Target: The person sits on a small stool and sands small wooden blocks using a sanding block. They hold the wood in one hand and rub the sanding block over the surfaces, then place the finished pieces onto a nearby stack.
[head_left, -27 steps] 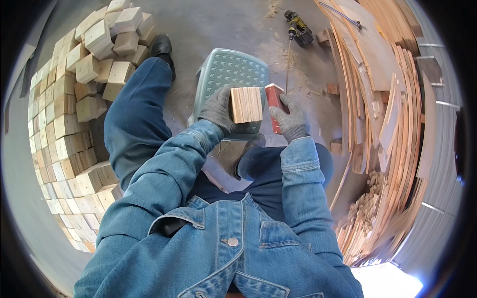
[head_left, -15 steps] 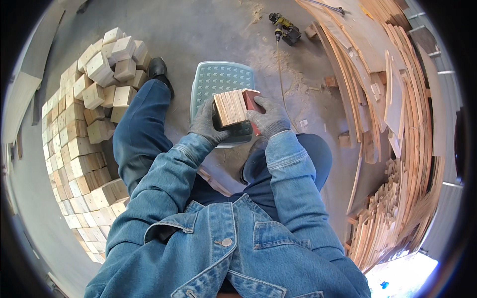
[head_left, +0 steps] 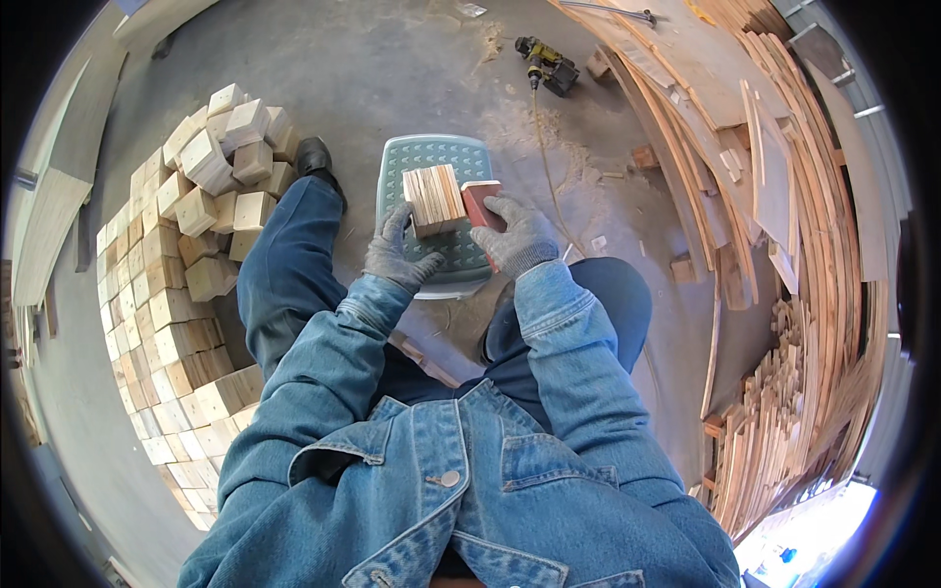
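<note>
1. The wooden block (head_left: 433, 201) is over the green plastic stool (head_left: 431, 150), in front of the person, and it seems to rest on the seat, slightly turned.
2. The left hand (head_left: 394, 257) is at the near left side of this block. Its thumb and fingers are spread wide; whether a fingertip touches the wood, one cannot tell.
3. The right hand (head_left: 520, 235) holds the red block (head_left: 480, 206) between thumb and fingers, at the right side of the wooden block. If the two blocks touch, the view does not show surely.
4. The work on this block appears to be in the middle, not finished. Which of its sides are already done, and which are left, cannot be told.
5. On the person's left there is one large pile of pale blocks (head_left: 201, 338); these may be done or waiting, the picture does not decide.
6. By count: one wooden block over the seat, one red block, one stool, one drill (head_left: 539, 59) on the floor. The piled blocks are dozens, too many for exact counting.
</note>
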{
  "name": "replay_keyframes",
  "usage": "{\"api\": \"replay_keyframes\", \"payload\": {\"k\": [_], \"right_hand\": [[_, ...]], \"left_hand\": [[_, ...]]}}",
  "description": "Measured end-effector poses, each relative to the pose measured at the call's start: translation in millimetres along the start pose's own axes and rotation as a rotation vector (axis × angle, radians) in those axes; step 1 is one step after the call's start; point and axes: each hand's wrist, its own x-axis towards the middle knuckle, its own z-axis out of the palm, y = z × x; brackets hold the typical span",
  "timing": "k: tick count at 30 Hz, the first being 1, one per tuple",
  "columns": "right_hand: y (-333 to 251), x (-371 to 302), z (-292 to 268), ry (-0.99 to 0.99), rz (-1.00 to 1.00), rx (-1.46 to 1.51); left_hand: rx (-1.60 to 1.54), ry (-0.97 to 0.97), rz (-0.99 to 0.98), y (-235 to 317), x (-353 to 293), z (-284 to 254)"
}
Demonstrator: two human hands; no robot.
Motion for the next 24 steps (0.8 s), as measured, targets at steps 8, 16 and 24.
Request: {"api": "replay_keyframes", "payload": {"k": [8,16,24], "right_hand": [[8.4,-10.8,5.4,0.076,0.006,0.019],[-29.5,-61.9,6.5,0.092,-0.124,-0.064],[-37.8,-57.5,32.8,0.107,-0.225,-0.302]], "left_hand": [[0.001,0.184,-0.019,-41.5,7.5,0.9],[-0.252,0.064,-0.068,-58.6,51.4,23.8],[0.124,0.073,-0.094,-48.7,62.7,27.3]]}}
